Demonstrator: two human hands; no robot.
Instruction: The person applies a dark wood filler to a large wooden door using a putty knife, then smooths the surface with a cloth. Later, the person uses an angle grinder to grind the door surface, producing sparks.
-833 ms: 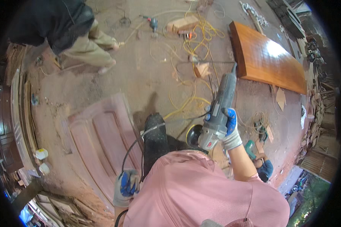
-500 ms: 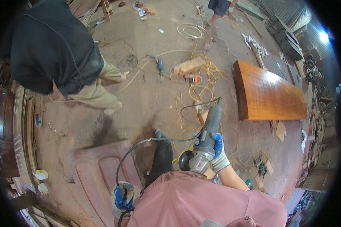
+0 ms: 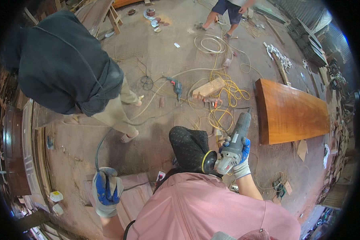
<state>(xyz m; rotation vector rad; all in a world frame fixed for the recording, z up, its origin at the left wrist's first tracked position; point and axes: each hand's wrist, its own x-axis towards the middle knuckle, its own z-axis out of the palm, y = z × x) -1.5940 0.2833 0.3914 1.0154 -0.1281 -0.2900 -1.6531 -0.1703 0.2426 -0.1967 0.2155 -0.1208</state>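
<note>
My right hand (image 3: 243, 157), in a blue and white work glove, is wrapped round the body of a grey angle grinder (image 3: 239, 132). A round pad with a yellow rim (image 3: 208, 161) on its head faces left, close to my dark-trousered knee. Out at the lower left, my left hand (image 3: 107, 188), in a matching glove, is closed on a dark power cable (image 3: 97, 150), which runs up from the fist and curves away across the floor. Below and beside that hand lies a reddish panelled wooden door (image 3: 139, 199), partly hidden by my arm and pink shirt.
A co-worker in a dark jacket (image 3: 68, 64) bends at the upper left; another person's legs (image 3: 224, 18) show at the top. A varnished wooden slab (image 3: 294, 112) lies at right. A drill (image 3: 177, 89), a wood block (image 3: 209, 87) and tangled yellow cords (image 3: 238, 94) lie ahead.
My left hand has swung outward to the left and up with the cable. The grinder has shifted right and slightly down, and my knee has risen into view. The person at the top shows more.
</note>
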